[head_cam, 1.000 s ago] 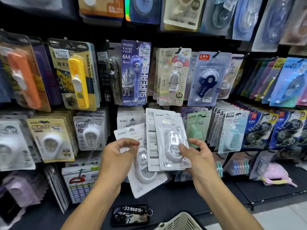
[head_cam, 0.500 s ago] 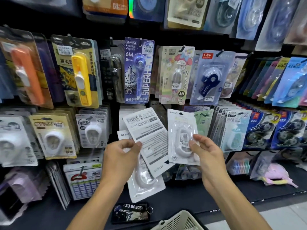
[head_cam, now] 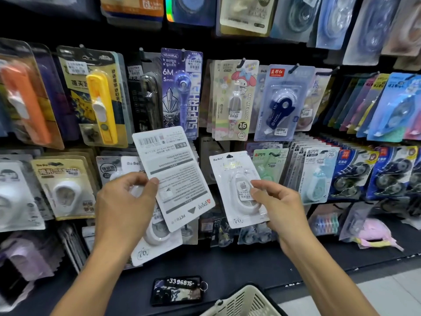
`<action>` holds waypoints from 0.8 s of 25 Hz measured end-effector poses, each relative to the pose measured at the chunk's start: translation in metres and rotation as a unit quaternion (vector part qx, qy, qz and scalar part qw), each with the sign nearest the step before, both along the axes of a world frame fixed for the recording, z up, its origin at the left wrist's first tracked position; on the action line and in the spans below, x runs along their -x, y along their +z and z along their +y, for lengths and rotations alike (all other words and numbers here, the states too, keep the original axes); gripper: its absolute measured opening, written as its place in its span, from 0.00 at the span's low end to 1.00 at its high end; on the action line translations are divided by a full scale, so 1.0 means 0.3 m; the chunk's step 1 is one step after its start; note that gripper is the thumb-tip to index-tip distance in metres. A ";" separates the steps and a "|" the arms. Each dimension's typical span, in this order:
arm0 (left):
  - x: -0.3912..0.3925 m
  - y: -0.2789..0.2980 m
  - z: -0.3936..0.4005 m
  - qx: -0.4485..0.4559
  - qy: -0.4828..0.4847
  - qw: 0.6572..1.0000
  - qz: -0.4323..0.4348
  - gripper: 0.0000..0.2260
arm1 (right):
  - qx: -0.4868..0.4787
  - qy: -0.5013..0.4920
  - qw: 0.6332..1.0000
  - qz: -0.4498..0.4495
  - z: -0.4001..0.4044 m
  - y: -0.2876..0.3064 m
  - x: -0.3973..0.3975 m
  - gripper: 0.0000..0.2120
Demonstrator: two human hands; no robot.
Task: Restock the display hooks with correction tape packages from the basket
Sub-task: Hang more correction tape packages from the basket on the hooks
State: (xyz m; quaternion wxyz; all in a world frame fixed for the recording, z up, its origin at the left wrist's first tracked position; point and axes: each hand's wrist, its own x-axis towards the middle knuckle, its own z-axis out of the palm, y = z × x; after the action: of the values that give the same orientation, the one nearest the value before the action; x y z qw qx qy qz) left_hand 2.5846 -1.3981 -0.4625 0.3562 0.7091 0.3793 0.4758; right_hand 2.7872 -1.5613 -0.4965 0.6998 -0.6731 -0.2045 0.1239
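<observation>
A: Shop wall of hooks (head_cam: 293,69), packed with blister cards. My right hand (head_cam: 279,206) pinches a BoBo correction tape package (head_cam: 237,190), centre-right.
B: Left hand (head_cam: 123,206)?
A: Grips the stack of packages (head_cam: 173,176), backs out. I'd line up the hang hole squarely. Basket (head_cam: 246,302) near. Labels: "SUPERHERO", "MY MELODY".

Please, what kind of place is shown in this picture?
Most likely a stationery shop aisle. Carded correction tape packages hang in rows on display hooks, many with price stickers, and a shopping basket stands below. The left hand and right hand hold white packages.
</observation>
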 end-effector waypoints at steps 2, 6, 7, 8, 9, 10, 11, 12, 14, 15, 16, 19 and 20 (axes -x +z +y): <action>0.001 -0.001 0.009 -0.008 0.005 1.000 -0.003 0.13 | -0.004 -0.020 1.000 -0.013 -0.012 -0.006 -0.011 0.05; -0.004 -0.009 -0.009 -0.077 -0.041 0.996 0.011 0.13 | 0.128 0.074 0.987 -0.069 0.017 -0.015 0.003 0.17; -0.007 -0.013 -0.014 -0.108 -0.063 0.992 0.022 0.11 | 0.166 0.081 0.981 -0.068 0.025 -0.018 0.014 0.20; -0.007 -0.017 -0.014 -0.149 -0.085 0.985 0.034 0.09 | 0.177 0.077 0.980 -0.051 0.025 -0.014 0.021 0.19; -0.006 -0.020 -0.011 -0.202 -0.106 0.972 0.057 0.07 | 0.145 0.079 0.986 0.000 0.013 -0.007 0.020 0.16; -0.009 -0.024 -0.010 -0.264 -0.130 0.952 0.086 0.04 | 0.088 0.110 0.986 0.086 -0.005 0.006 0.015 0.19; -0.016 -0.029 -0.012 -0.325 -0.161 0.924 0.120 0.04 | 0.046 0.157 0.971 0.177 -0.022 0.023 0.002 0.29; -0.027 -0.038 -0.016 -0.374 -0.197 0.893 0.154 0.03 | 0.039 0.217 0.948 0.229 -0.049 0.036 -0.013 0.37; -0.053 -0.056 -0.033 -0.434 -0.253 0.842 0.197 0.01 | 0.086 0.300 0.916 0.254 -0.087 0.038 -0.023 0.36; -0.064 -0.065 -0.041 -0.442 -0.271 0.829 0.211 0.03 | 0.103 0.315 0.907 0.259 -0.092 0.024 -0.014 0.32; -0.072 -0.071 -0.044 -0.445 -0.281 0.821 0.219 0.04 | 0.103 0.315 0.903 0.275 -0.093 0.009 -0.003 0.30; -0.083 -0.062 -0.067 -0.431 -0.254 0.843 0.196 0.09 | 0.050 0.275 0.927 0.251 -0.113 -0.027 -0.016 0.32; -0.084 -0.054 -0.075 -0.407 -0.225 0.869 0.170 0.11 | 0.022 0.255 0.942 0.216 -0.130 -0.026 -0.032 0.34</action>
State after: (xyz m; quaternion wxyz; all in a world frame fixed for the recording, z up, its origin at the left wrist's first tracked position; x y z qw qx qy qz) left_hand 2.6097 -1.4205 -0.4788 0.0632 0.9272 0.0372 0.3673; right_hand 2.7967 -1.6004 -0.5042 0.6570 -0.5711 -0.2102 0.4449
